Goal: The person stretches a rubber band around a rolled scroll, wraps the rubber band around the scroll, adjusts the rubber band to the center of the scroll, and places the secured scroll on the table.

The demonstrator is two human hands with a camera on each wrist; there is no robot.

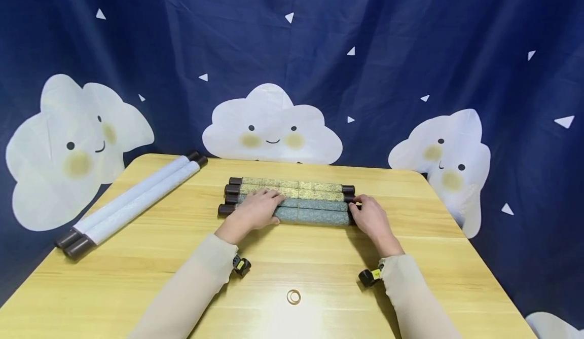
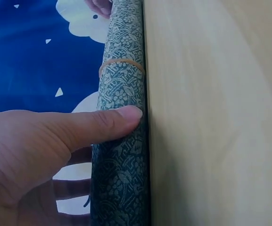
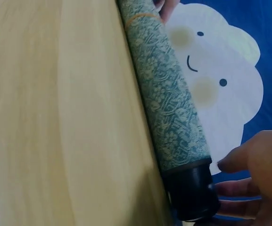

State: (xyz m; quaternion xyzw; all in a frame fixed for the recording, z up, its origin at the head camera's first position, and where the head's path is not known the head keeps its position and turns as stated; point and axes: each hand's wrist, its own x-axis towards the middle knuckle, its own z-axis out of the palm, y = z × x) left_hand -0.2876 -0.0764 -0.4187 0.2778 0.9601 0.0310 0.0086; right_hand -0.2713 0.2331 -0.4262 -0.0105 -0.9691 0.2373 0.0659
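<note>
Two green patterned hanging scrolls (image 1: pixel 315 216) lie side by side, with two yellow patterned scrolls (image 1: pixel 315 186) right behind them. All are rolled up with dark end knobs. A rubber band (image 2: pixel 121 61) circles the nearest green scroll. My left hand (image 1: pixel 257 210) holds the green scrolls left of their middle. In the left wrist view its thumb (image 2: pixel 119 120) presses the near scroll while the other fingers reach behind it. My right hand (image 1: pixel 371 220) is at the right ends, its fingers beside the dark knob (image 3: pixel 192 190); the thumb stands off the scroll in the right wrist view.
Two pale blue-white scrolls (image 1: pixel 146 194) with dark knobs lie slanted at the table's left edge. Loose rubber bands (image 1: pixel 294 297) lie near the front middle of the wooden table (image 1: pixel 456 283). A dark blue curtain (image 1: pixel 388 25) with clouds hangs behind.
</note>
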